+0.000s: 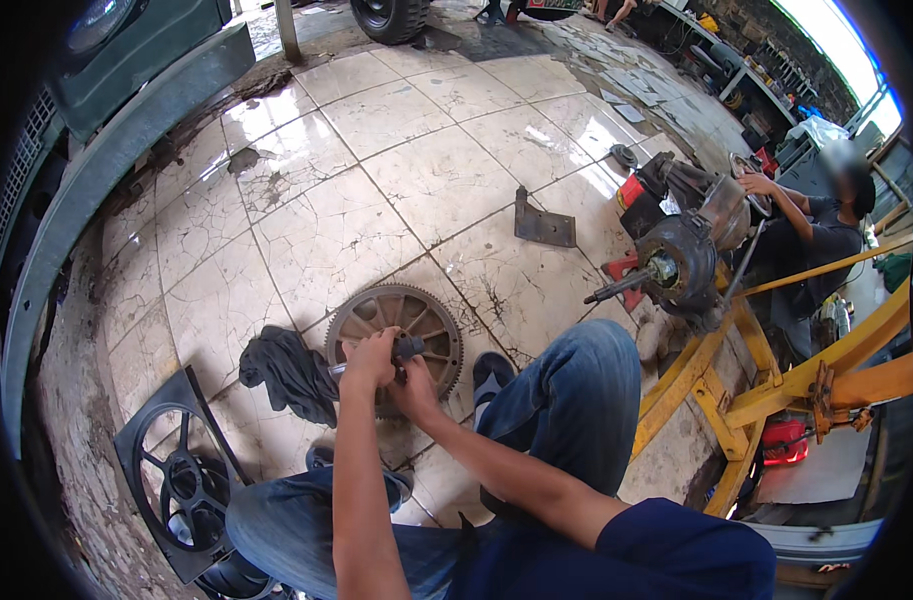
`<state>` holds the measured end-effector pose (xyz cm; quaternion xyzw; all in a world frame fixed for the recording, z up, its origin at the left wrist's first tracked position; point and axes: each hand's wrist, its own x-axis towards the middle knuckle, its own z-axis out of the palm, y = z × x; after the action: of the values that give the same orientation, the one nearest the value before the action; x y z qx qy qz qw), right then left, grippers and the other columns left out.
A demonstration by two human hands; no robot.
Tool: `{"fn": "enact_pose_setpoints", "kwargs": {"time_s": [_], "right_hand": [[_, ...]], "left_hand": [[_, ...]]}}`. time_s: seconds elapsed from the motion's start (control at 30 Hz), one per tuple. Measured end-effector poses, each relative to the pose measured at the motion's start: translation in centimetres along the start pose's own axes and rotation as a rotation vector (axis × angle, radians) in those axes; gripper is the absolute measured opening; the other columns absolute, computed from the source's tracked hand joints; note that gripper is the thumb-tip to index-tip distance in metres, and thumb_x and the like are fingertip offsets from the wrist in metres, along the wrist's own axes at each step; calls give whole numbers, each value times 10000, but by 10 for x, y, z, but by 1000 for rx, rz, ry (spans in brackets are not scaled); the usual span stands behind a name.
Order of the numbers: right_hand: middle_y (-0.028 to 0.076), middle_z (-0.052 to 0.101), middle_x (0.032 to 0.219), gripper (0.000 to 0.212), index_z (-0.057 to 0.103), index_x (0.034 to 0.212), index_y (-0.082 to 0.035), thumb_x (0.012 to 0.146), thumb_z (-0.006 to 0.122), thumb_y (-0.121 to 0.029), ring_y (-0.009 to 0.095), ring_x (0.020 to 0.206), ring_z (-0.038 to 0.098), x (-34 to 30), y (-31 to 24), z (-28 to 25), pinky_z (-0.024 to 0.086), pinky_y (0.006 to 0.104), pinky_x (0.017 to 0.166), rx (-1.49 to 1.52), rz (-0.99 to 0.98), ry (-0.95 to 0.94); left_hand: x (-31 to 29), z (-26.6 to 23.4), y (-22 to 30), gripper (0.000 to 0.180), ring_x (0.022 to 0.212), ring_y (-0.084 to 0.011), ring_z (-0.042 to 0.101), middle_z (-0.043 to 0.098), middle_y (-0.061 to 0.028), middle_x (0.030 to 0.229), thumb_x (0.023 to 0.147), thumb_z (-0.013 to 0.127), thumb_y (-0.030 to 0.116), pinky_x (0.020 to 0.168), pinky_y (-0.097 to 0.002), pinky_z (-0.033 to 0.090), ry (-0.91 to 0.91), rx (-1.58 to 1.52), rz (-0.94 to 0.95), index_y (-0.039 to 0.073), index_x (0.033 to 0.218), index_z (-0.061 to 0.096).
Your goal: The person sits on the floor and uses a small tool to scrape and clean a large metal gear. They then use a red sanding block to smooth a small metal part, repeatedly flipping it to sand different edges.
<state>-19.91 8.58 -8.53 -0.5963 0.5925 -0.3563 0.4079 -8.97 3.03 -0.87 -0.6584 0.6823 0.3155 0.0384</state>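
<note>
One small dark part point(409, 347) sits between the left hand point(373, 360) and the right hand point(416, 392), both curled on it, over the big toothed wheel point(433, 318) on the floor point(317, 250), but I can't tell which way its long side points.

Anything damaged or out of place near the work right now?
The floor tiles are webbed with cracks and broken in patches, so the surface looks damaged. A dark cloth lies crumpled left of the toothed wheel, perhaps simply dropped.
</note>
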Motion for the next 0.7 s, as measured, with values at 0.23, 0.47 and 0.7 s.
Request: {"fn": "enact_pose_setpoints", "kwargs": {"time_s": [0.23, 0.47, 0.7], "right_hand": [[187, 585, 1071, 477, 582, 1192, 2, 766, 740, -141, 369, 988, 588, -3, 14, 3, 483, 423, 829, -51, -126, 79], [181, 587, 1057, 463, 583, 1178, -4, 769, 745, -148, 360, 965, 592, -5, 16, 4, 484, 430, 818, -18, -117, 126], [180, 615, 1024, 481, 570, 1197, 11, 781, 741, -160, 369, 969, 602, 3, 38, 11, 490, 429, 838, 17, -200, 106]], "left_hand": [[8, 5, -1, 734, 1250, -296, 522, 580, -111, 1305, 753, 678, 112, 1074, -638, 199, 21, -5, 9, 249, 1418, 399], [6, 2, 5, 684, 1222, -304, 544, 609, -114, 1269, 766, 669, 119, 1063, -620, 219, 16, -2, 18, 245, 1395, 431], [8, -1, 6, 688, 1188, -301, 570, 651, -107, 1200, 753, 675, 100, 1052, -609, 227, 39, -11, 30, 237, 1385, 442]]}}
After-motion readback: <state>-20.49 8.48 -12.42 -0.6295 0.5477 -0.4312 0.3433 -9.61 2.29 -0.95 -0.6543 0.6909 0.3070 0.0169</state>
